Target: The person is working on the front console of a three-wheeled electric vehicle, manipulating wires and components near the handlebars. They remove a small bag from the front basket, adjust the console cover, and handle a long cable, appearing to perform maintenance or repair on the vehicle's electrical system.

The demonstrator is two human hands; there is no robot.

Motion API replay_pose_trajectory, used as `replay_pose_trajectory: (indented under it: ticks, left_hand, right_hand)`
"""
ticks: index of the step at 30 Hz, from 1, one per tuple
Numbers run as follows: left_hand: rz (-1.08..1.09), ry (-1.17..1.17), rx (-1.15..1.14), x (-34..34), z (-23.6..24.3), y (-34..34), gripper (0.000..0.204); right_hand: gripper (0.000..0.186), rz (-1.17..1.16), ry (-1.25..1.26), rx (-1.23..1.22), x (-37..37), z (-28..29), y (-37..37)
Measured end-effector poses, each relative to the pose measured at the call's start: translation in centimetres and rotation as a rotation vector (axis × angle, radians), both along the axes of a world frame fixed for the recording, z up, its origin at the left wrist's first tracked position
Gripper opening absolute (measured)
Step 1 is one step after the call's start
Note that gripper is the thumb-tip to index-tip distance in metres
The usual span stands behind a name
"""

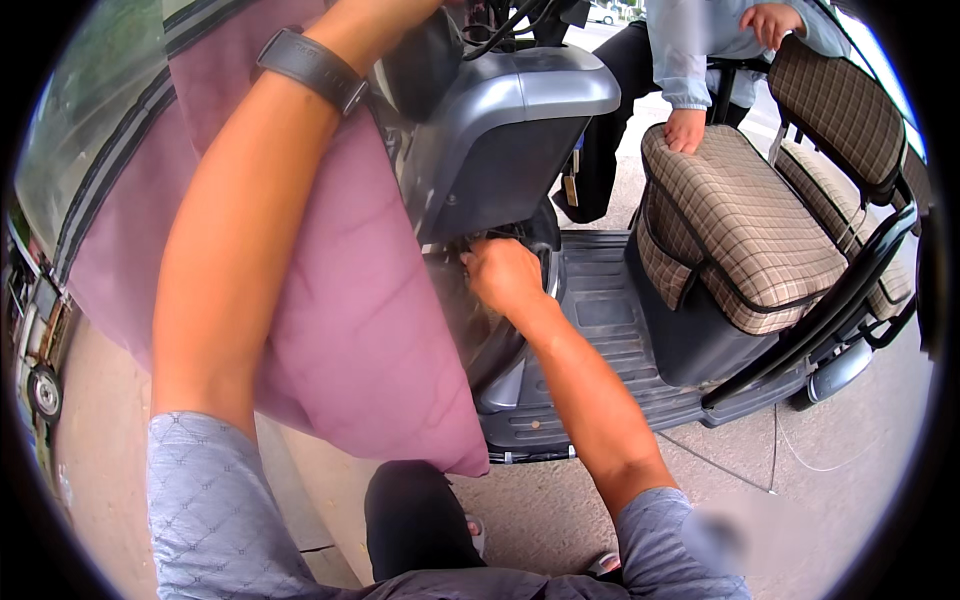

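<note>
My right hand (pixel 503 277) is closed, knuckles up, just below the grey front column (pixel 510 140) of a three-wheeled scooter. Its fingertips reach into the gap beside the clear plastic sheet; what they pinch is hidden. My left arm, with a black wristband, stretches across a pink fabric cover (pixel 370 300) hanging over the scooter's front. At the top edge my left hand (pixel 395 12) is by the handlebar area, its fingers out of sight. Several dark cables (pixel 505 30) run above the column.
A plaid seat (pixel 750 230) and its backrest (pixel 835 115) stand right of the ribbed footboard (pixel 605 320). Another person's hand (pixel 685 130) rests on the seat, the other hand (pixel 772 24) on the backrest. A black rail (pixel 820 330) curves along the near side.
</note>
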State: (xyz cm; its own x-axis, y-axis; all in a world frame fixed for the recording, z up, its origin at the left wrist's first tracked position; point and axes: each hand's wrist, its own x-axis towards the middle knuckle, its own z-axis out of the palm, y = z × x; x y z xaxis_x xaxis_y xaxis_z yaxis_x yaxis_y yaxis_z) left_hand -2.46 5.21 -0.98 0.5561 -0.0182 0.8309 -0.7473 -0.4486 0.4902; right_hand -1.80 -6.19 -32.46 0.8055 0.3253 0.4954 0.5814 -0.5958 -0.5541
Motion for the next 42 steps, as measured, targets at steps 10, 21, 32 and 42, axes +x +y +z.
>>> replay_pose_trajectory:
  ticks: [10,21,32,42]
  left_hand:
    - [-0.051,0.156,-0.054,2.3,-0.7,0.6,0.032]
    - [0.110,0.140,0.117,2.3,-0.7,-0.1,0.034]
    - [0.157,-0.005,0.015,0.3,-0.5,-0.5,0.028]
    - [0.140,-0.055,-0.032,1.3,-0.9,-1.4,0.030]
  right_hand:
    - [0.022,-0.079,-0.266,0.249,-0.6,-1.1,0.4]
    - [0.018,0.104,-0.208,-0.023,-1.1,-0.9,0.2]
    - [0.019,0.163,-0.123,-0.186,-2.5,-0.7,0.1]
    - [0.019,0.139,-0.090,-0.102,-1.2,-2.3,0.9]
